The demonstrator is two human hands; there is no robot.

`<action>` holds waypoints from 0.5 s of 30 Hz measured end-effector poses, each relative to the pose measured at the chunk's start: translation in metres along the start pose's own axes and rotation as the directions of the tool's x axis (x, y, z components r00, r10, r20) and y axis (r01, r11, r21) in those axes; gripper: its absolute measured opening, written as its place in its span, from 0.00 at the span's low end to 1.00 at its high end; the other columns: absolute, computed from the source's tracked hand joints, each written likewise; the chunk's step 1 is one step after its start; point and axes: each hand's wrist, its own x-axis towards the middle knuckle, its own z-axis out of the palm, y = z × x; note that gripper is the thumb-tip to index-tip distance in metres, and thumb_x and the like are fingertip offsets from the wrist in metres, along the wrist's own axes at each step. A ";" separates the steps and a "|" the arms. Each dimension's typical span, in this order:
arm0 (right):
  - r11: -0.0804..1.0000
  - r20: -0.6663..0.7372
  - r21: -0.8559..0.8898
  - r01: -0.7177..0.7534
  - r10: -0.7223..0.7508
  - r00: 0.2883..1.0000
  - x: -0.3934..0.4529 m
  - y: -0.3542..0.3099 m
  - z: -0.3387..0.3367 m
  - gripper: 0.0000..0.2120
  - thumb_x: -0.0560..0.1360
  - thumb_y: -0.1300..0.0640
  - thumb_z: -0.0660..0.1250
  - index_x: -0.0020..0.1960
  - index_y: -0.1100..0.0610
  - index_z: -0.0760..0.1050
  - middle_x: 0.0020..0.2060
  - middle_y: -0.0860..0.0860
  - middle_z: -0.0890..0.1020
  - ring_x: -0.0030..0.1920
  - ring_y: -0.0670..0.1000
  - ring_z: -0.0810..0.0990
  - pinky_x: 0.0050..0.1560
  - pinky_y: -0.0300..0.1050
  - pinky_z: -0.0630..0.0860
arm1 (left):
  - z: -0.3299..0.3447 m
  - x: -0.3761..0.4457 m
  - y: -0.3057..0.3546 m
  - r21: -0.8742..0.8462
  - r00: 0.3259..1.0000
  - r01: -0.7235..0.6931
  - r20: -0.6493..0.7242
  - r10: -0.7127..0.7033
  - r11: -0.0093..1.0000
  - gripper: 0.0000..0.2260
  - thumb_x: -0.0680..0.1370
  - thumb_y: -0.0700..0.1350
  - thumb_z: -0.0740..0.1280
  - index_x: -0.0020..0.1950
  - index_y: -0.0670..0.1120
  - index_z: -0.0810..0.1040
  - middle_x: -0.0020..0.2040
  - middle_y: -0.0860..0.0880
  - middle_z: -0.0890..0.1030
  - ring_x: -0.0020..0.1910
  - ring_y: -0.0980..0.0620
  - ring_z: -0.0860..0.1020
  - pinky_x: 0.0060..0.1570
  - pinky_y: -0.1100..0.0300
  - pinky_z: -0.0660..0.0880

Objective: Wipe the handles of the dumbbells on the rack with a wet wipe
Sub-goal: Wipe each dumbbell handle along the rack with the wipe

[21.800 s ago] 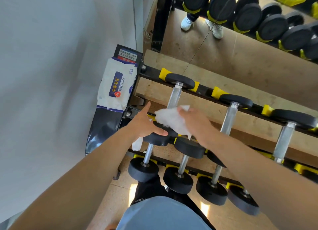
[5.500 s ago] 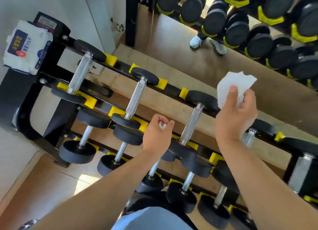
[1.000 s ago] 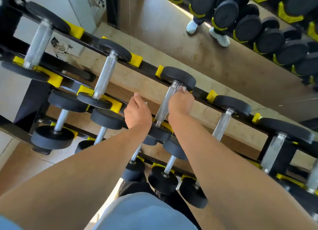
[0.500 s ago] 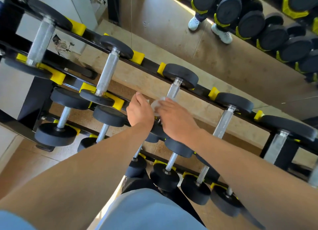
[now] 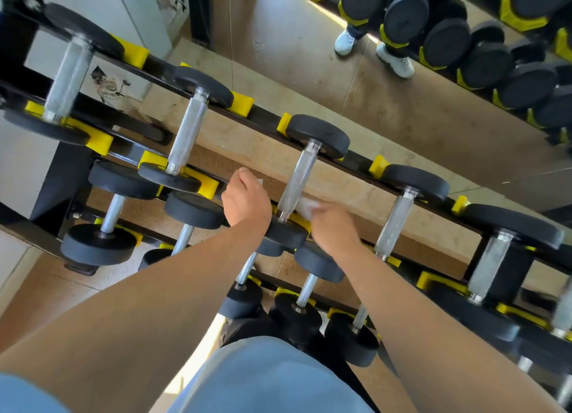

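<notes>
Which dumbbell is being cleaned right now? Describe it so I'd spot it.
Start at the top row of the black rack. Third from the left lies the dumbbell. Unlike its neighbours, the right hand presses a white wipe against its handle's lower end.

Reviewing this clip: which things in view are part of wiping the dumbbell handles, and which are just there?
Part of the job:
wet wipe in the right hand
left hand, closed on a white scrap
top-row dumbbell handles
dumbbell rack

Just there:
mirror reflecting white shoes
tan floor
</notes>
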 end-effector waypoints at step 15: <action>0.519 -0.143 -0.606 0.604 -0.817 0.559 0.024 -0.052 -0.045 0.15 0.77 0.64 0.64 0.63 0.60 0.76 0.52 0.54 0.83 0.52 0.55 0.81 0.51 0.41 0.77 | 0.001 0.001 -0.002 0.009 1.000 -0.031 -0.001 0.031 0.999 0.18 0.84 0.47 0.50 0.45 0.45 0.77 0.45 0.46 0.80 0.44 0.44 0.76 0.43 0.53 0.71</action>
